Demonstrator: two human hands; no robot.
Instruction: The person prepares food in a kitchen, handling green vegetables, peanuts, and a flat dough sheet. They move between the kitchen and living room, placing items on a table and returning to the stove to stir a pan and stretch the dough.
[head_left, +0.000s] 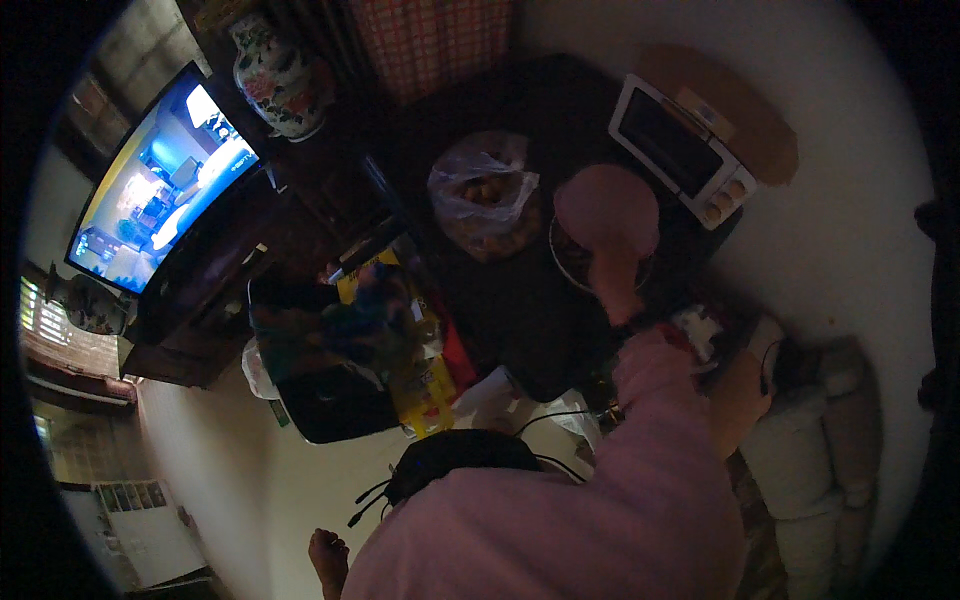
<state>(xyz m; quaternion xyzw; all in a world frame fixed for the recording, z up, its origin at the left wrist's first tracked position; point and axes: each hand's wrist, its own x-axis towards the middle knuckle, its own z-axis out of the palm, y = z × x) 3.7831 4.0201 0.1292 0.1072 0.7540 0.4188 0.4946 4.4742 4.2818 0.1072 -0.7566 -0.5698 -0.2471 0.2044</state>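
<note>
My right hand (615, 283) reaches over the dark table, with a dark band at the wrist and a pink sleeve on the arm. It is on a pink round disc (609, 206), perhaps a lid or plate; the fingers are not clear. Below the disc a bowl with a pale rim (553, 251) is partly covered, and its contents are too dark to tell. Left of the bowl a clear plastic bag (480, 169) lies on the table with several round brownish things (486, 191) in it. I cannot see my left hand.
A white countertop oven (671, 150) with knobs stands at the table's far right. Crumpled white tissue (701, 331) lies near my forearm. Left are a black-seated chair (341, 405) with dark cloth, a yellow bag (424, 390), a television (165, 187) and a porcelain vase (277, 82).
</note>
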